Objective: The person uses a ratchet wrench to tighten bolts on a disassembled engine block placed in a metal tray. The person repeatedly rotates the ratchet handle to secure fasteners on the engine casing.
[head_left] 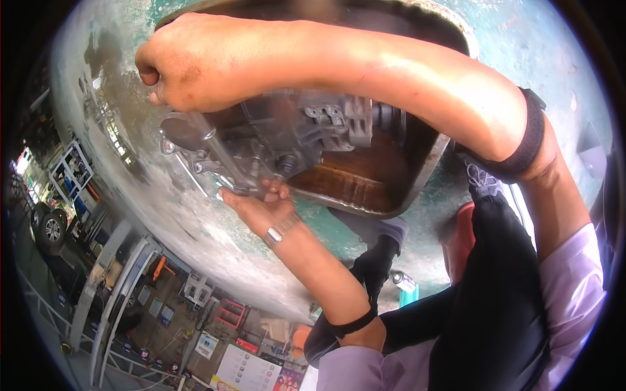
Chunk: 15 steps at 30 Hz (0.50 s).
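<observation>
A grey metal gearbox-like assembly (336,124) with ribs, bolts and brackets lies in a large rusty metal tray (427,173). Its left end reaches past the tray's rim. My right arm crosses over it from the right. My right hand (179,65) is closed in a fist above the far left end; what it grips is hidden. From below that hand a grey metal bar (225,153) slants down toward me. My left hand (261,208), with a watch on the wrist, has its fingers curled at the bar's lower end, partly blurred. A thin shiny rod (193,174) is beside it.
The tray sits on a worn green and grey floor (521,52). A red object (460,234) and a spray can (404,281) are near my legs. Off to the left are metal posts (107,293), a wheel (53,227), and a red crate (231,314) among clutter.
</observation>
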{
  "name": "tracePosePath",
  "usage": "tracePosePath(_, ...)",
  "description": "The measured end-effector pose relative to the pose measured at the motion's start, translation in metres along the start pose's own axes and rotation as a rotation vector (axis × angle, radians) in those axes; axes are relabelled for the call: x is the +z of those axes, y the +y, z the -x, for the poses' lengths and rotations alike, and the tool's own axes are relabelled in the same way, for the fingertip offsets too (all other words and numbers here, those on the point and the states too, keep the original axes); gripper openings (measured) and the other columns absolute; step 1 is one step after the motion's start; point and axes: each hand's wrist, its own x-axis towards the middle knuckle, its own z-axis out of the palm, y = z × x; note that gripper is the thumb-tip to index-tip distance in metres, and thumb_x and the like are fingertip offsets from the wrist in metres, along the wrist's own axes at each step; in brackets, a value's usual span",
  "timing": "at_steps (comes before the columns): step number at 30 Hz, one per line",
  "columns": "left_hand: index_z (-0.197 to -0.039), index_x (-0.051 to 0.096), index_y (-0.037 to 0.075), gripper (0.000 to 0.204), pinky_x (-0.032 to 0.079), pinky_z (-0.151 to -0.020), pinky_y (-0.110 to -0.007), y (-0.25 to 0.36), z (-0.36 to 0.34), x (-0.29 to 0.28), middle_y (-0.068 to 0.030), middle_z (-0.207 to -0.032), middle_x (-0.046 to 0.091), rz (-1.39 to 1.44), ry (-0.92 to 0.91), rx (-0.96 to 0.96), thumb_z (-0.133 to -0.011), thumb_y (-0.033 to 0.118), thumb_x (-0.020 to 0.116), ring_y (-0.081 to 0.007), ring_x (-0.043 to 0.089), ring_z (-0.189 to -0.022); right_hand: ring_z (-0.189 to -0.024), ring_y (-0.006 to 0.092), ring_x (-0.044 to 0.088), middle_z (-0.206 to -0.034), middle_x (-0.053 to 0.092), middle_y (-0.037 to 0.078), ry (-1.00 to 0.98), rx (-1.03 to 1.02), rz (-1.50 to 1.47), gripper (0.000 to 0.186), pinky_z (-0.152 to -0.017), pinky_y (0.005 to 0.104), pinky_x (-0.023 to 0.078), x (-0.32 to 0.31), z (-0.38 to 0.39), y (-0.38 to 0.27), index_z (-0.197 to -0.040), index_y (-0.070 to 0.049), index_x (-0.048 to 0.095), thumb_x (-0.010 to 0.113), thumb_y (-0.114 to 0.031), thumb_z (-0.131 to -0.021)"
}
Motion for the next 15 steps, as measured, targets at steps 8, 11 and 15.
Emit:
tracePosePath(8,-0.124,0.049,0.009,0.068,0.029,-0.043,-0.028,0.008,-0.006,-0.006,-0.0054,-0.069,0.042,-0.048,-0.118,-0.055,-0.095,0.069,0.036,-0.016,0.036,-0.052,-0.081,0.0373,0.067,-0.082,0.067,0.024,0.025,-0.018,-0.052,0.024,-0.074,0.0446,0.052,-0.003,0.005,0.002,-0.089,0.004,0.069,0.058,-0.015,-0.078)
tracePosePath(11,-0.123,0.05,0.011,0.067,0.029,-0.044,-0.028,0.008,-0.008,-0.005,-0.0066,-0.071,0.043,-0.094,-0.095,0.002,-0.094,0.07,0.038,-0.0161,0.037,-0.053,-0.075,0.0372,0.066,-0.076,0.066,0.023,0.008,-0.025,-0.023,0.024,-0.069,0.0447,0.051,-0.007,0.007,0.008,-0.083,0.003,0.07,0.057,-0.016,-0.075)
tracePosePath(15,-0.121,0.05,0.01,0.072,0.03,-0.042,-0.029,0.013,-0.015,-0.006,-0.0076,-0.065,0.044,-0.122,-0.103,-0.018,-0.091,0.075,0.039,-0.0166,0.038,-0.048,-0.071,0.0396,0.064,-0.074,0.064,0.024,0.006,-0.099,0.07,0.023,-0.068,0.0458,0.051,-0.031,0.029,-0.003,-0.081,0.003,0.069,0.059,-0.017,-0.079)
